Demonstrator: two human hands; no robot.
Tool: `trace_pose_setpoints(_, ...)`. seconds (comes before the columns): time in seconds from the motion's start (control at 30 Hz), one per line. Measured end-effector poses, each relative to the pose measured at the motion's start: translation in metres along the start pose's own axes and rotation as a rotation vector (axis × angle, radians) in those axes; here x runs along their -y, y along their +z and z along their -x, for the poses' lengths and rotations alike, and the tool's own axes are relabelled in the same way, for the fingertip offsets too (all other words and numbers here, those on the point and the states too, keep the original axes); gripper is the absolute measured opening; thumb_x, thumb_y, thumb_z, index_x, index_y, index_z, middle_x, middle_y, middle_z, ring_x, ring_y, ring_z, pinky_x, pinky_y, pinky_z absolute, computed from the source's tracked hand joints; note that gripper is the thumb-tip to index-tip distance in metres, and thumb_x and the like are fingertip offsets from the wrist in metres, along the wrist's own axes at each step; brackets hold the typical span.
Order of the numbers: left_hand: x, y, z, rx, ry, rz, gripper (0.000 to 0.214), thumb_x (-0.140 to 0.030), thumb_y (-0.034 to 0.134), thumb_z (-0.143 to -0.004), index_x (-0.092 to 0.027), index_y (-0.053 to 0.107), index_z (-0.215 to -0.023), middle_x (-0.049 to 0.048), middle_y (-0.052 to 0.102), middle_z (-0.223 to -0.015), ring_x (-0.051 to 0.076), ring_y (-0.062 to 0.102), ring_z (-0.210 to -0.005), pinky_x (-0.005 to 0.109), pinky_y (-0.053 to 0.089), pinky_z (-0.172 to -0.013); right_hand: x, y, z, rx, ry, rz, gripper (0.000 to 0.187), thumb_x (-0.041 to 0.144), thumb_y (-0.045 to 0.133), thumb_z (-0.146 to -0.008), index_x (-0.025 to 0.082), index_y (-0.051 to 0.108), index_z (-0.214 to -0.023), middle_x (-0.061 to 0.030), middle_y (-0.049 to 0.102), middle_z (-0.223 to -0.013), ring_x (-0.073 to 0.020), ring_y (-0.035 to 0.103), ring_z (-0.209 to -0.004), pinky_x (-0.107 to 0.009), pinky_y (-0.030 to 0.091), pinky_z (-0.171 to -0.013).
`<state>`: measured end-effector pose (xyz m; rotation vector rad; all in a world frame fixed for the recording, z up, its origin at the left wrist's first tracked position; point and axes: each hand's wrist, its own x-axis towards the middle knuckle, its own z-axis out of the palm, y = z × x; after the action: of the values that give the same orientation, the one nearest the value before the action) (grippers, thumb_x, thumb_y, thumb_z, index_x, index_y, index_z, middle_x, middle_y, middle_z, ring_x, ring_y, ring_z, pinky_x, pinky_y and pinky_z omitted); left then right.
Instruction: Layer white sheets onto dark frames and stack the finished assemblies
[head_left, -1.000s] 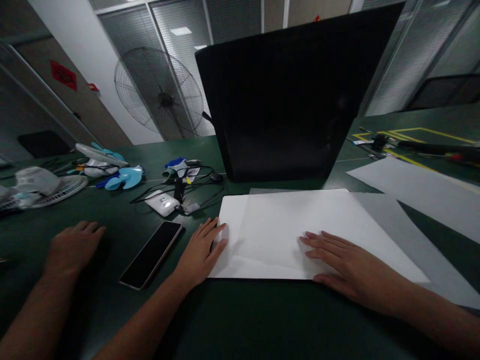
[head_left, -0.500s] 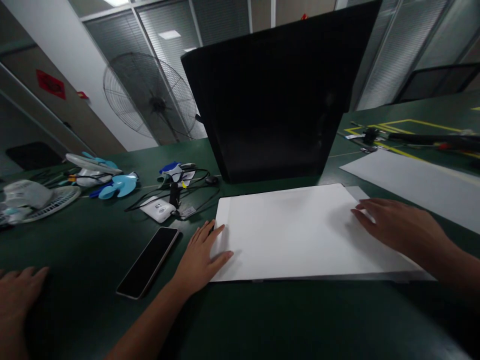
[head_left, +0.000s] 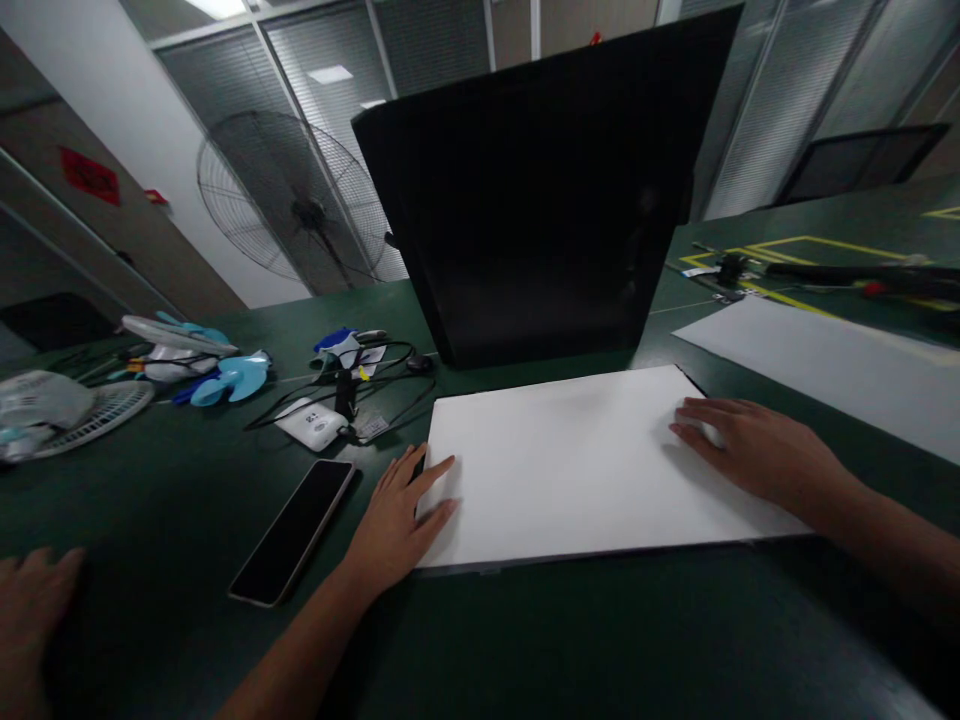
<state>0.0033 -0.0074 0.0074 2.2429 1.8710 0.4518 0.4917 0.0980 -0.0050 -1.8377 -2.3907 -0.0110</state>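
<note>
A white sheet of paper lies flat on the green table in front of me, with a thin dark edge showing along its borders. My left hand rests at the sheet's left edge, open, its index finger and thumb spread over the paper. Towards the right end, my right hand lies over the sheet with fingers extended and the thumb apart. A pale patch shows between that thumb and the fingers; I cannot tell whether it is paper or a separate thing. Left of my left hand lies a dark-screened phone.
Another person's hand rests at the far left. A large black panel stands behind the sheet. Cables and a white device lie beyond the phone, near light-blue fan blades. Another white sheet lies at right.
My right hand has moved left along the sheet. The pale layer that stuck out at the right and lower edges no longer shows there. My left hand stays at the left edge.
</note>
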Motion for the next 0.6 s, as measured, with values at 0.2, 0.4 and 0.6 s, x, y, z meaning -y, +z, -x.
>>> trace_pose_setpoints(0.2, 0.002, 0.002, -0.002, -0.034, -0.019, 0.026, 0.047, -0.045, 0.05, -0.102, -0.029, 0.062, -0.145, 0.0093, 0.045, -0.163, 0.036, 0.039, -0.153, 0.065, 0.033, -0.121, -0.033, 0.0, -0.01, -0.054, 0.067, 0.041, 0.067, 0.069, 0.029, -0.101, 0.028, 0.062, -0.141, -0.0082, 0.062, -0.139, -0.0302, 0.062, -0.12, -0.051, 0.053, -0.101)
trace_pose_setpoints(0.4, 0.002, 0.002, -0.005, -0.033, -0.061, 0.034, 0.048, -0.047, 0.052, -0.1, -0.028, 0.065, -0.142, 0.009, 0.047, -0.162, 0.036, 0.04, -0.152, 0.063, 0.033, -0.123, -0.132, 0.002, -0.022, -0.187, 0.287, 0.099, 0.08, 0.063, 0.035, -0.096, 0.008, 0.045, -0.155, -0.0232, 0.036, -0.16, -0.0393, 0.029, -0.151, -0.055, 0.028, -0.122)
trace_pose_setpoints(0.6, 0.003, 0.005, -0.007, -0.039, -0.1, 0.059, 0.051, -0.052, 0.052, -0.099, -0.026, 0.066, -0.141, 0.0086, 0.048, -0.161, 0.034, 0.038, -0.153, 0.061, 0.03, -0.124, -0.178, 0.016, -0.02, -0.019, 0.501, 0.014, 0.077, 0.066, 0.028, -0.095, 0.013, 0.061, -0.141, -0.0258, 0.061, -0.134, -0.0425, 0.06, -0.115, -0.059, 0.046, -0.094)
